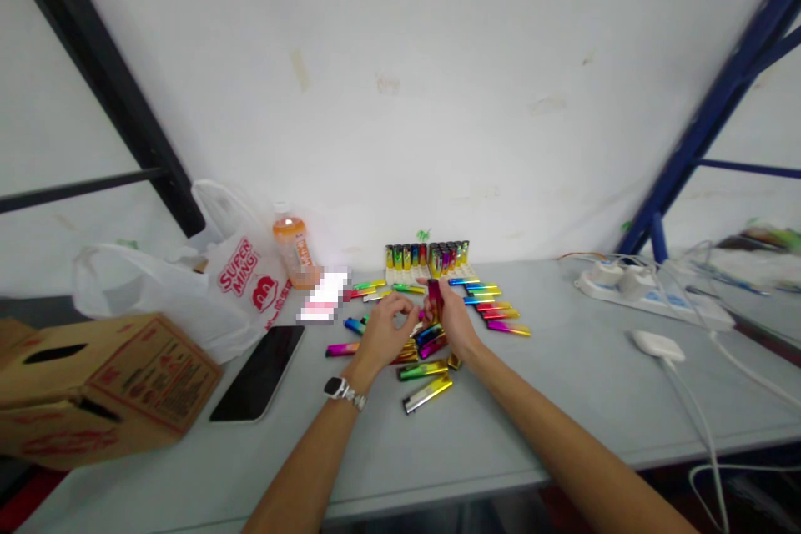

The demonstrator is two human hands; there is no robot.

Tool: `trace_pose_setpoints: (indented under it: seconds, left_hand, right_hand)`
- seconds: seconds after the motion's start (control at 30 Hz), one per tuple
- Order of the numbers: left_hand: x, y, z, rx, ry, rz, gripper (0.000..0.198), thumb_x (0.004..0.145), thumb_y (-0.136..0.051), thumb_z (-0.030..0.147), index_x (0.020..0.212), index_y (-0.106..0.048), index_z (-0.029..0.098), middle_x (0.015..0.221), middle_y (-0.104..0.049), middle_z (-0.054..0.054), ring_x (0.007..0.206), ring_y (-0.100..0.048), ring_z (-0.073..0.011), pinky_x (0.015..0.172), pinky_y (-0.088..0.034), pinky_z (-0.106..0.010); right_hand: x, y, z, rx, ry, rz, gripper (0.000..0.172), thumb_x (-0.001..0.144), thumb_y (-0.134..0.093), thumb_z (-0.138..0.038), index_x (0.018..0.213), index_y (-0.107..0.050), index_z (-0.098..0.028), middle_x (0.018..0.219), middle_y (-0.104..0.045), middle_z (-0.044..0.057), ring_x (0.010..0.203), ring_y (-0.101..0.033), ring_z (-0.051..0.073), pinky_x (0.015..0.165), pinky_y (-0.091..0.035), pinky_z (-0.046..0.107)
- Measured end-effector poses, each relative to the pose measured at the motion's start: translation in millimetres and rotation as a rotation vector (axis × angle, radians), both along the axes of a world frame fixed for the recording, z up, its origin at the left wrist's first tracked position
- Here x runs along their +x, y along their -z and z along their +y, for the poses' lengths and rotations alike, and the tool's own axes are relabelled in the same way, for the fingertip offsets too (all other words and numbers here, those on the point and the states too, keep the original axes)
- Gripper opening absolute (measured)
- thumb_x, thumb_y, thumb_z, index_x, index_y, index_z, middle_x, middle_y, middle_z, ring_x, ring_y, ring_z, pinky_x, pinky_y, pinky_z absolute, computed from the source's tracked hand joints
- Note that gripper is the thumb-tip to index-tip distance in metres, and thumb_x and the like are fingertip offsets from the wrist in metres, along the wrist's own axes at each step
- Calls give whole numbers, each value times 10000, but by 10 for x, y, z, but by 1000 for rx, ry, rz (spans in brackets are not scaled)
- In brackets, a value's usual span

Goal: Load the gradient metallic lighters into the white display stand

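Observation:
My right hand [456, 324] grips an upright lighter [434, 299] with a purple-red shiny body. Close on its left, my left hand [386, 329] has its fingers curled, thumb and fingertips near each other; whether anything small is between them I cannot make out. A silver watch [336, 388] is on the left wrist. Several metallic-coloured lighters lie around and under both hands, among them a yellow-silver lighter [428, 394] in front and a magenta lighter [509, 328] on the right. Behind the hands, rows of lighters [406, 255] stand upright in a pale holder [400, 275].
On the grey table [563, 384], a cardboard box [143, 375], a plastic bag [219, 300], an orange drink bottle [290, 246], a black phone [258, 375] and a bright blurred screen [324, 296] stand or lie left. A power strip [663, 300] and white charger [658, 345] with cables lie right.

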State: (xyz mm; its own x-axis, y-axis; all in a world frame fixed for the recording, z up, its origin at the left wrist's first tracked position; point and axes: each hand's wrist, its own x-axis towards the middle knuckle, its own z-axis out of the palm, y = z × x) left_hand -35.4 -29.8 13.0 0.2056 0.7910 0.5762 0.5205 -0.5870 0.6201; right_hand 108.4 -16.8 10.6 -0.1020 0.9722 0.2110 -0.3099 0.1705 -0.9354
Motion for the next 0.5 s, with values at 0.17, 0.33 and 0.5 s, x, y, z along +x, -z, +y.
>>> trace_pose_setpoints:
  seconds: [0.17,0.33,0.5]
  left_hand:
    - [-1,8,40,13,-48,29,228,899,-539,217,676,-563,179,788,-604,-24,814,-577,-170,800,-448,-307]
    - [5,-55,217,-31,-160,228,148,886,-564,219,758,-627,180,863,-629,-52,881,-587,-208,825,-457,-336]
    - [6,-105,449,-52,-228,599,219,847,-562,125,1035,-666,164,1102,-647,-98,1071,-551,-270,929,-415,-408]
  right_hand:
    - [86,-19,122,137,20,-130,478,838,-591,-587,1063,-678,-174,652,-528,-31,579,-467,110,545,-374,240]
    - [237,-163,456,306,80,-457,304,794,-678,-435,936,-712,-169,739,-666,15,593,-543,125,576,-430,256]
    - [316,-457,993,558,149,-800,252,768,-657,-192,1016,-689,-161,823,-712,26,659,-589,123,660,-457,248]
